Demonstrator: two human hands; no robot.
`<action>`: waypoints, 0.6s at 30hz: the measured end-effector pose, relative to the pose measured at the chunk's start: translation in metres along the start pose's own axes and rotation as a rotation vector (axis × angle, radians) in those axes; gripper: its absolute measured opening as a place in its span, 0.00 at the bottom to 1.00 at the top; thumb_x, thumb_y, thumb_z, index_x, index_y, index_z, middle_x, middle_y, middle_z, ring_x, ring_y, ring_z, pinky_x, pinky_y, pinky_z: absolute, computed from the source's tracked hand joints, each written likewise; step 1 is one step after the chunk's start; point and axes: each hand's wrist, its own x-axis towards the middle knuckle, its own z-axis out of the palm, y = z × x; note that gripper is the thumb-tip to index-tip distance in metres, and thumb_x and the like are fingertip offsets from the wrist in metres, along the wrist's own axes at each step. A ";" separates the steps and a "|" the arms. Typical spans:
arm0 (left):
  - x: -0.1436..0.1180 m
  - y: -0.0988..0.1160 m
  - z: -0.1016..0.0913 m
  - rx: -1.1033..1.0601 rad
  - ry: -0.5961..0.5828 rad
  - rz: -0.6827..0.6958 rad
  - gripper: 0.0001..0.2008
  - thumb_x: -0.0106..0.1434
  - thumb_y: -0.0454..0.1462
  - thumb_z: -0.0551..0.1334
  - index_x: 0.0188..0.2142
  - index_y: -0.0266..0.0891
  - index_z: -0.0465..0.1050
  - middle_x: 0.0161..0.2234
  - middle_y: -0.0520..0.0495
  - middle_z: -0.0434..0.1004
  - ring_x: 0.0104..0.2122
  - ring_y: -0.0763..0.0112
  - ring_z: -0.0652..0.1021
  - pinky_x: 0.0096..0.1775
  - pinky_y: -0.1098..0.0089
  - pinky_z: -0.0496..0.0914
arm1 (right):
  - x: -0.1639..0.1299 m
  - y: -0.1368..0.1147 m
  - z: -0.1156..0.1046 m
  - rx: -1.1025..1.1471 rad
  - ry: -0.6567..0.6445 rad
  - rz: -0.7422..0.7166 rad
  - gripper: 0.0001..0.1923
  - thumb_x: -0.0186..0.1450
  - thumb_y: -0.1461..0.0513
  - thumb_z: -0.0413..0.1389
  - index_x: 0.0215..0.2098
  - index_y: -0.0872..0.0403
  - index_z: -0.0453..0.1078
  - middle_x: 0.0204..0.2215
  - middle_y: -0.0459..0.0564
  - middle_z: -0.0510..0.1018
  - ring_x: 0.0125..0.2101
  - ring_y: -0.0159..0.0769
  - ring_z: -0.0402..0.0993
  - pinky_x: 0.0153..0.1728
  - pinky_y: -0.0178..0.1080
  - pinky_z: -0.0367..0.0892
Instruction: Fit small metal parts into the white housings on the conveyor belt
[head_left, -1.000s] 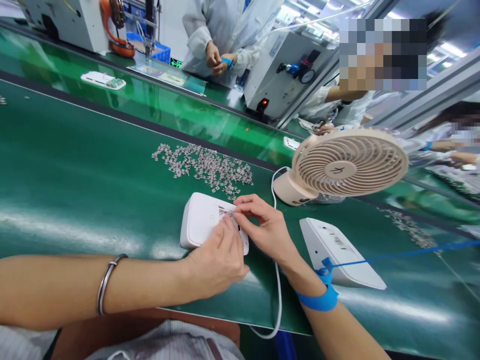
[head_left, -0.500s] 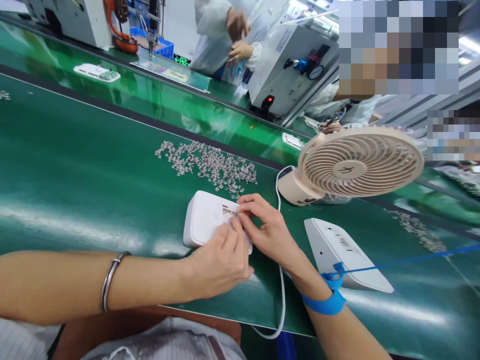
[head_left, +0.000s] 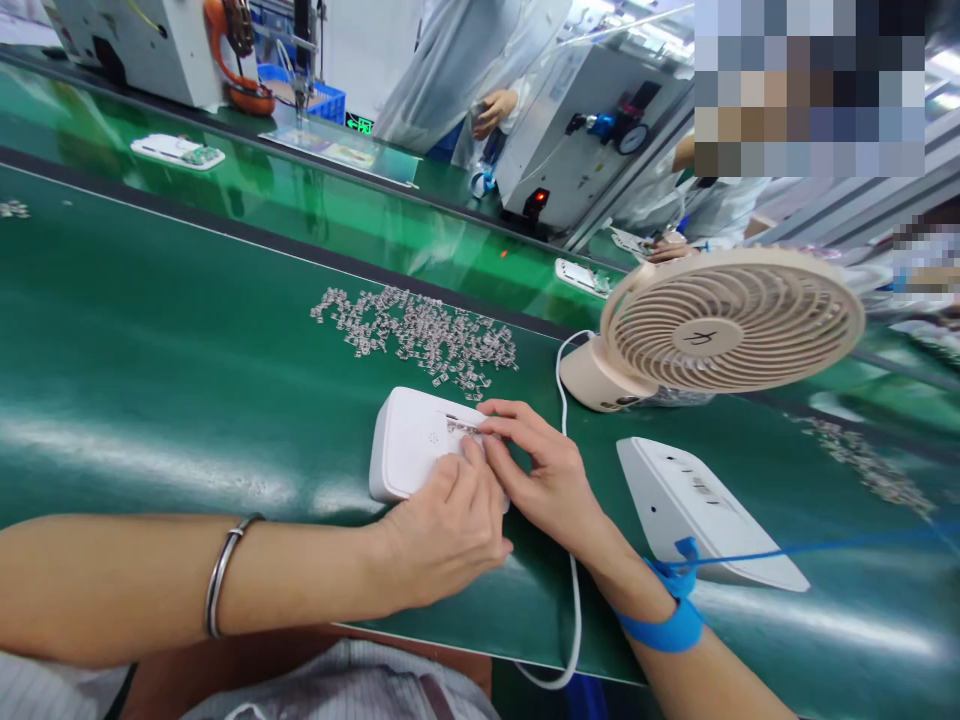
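A white plastic housing (head_left: 409, 432) lies on the green work surface in front of me, with a dotted patch and a recess of small metal parts on its top. My left hand (head_left: 450, 530), with a metal bangle on the wrist, rests over the near side, fingertips pinched at the recess. From the right, my right hand (head_left: 544, 470) reaches over the housing's edge, its thumb and fingers closed beside the same recess. A blue band (head_left: 664, 630) circles that wrist. Whatever the fingertips hold is hidden. Just behind the housing spreads a pile of small clear-and-metal pieces (head_left: 427, 328).
A second white housing (head_left: 709, 510) stands at right, near a beige fan (head_left: 709, 338). The fan's white cable (head_left: 576, 610) runs past my right wrist. White panels with circuit boards (head_left: 180, 151) lie on the belt beyond. Co-workers and machines are across the line.
My view has shifted slightly. Both hands stay at the recess with almost the same finger pose. Across the line, a co-worker's hands have moved apart, one now lower.
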 end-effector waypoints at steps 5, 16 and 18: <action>0.001 -0.001 0.000 -0.028 0.003 0.006 0.26 0.65 0.43 0.48 0.46 0.19 0.69 0.46 0.26 0.71 0.39 0.58 0.74 0.40 0.63 0.62 | -0.008 0.001 -0.002 0.024 -0.006 0.016 0.10 0.66 0.65 0.48 0.39 0.54 0.71 0.46 0.55 0.69 0.44 0.40 0.69 0.45 0.44 0.67; 0.001 -0.001 0.000 -0.016 0.038 -0.016 0.25 0.64 0.43 0.48 0.45 0.20 0.70 0.43 0.29 0.74 0.39 0.58 0.74 0.41 0.63 0.60 | -0.009 -0.002 -0.002 0.050 0.013 0.022 0.10 0.66 0.67 0.49 0.39 0.54 0.72 0.47 0.54 0.69 0.43 0.39 0.70 0.47 0.43 0.68; 0.001 -0.001 0.000 -0.016 0.038 -0.021 0.25 0.64 0.43 0.48 0.45 0.20 0.70 0.43 0.29 0.74 0.39 0.58 0.74 0.41 0.64 0.60 | -0.010 -0.001 -0.002 0.051 0.017 0.026 0.10 0.66 0.66 0.49 0.39 0.54 0.72 0.48 0.54 0.69 0.43 0.39 0.70 0.47 0.43 0.68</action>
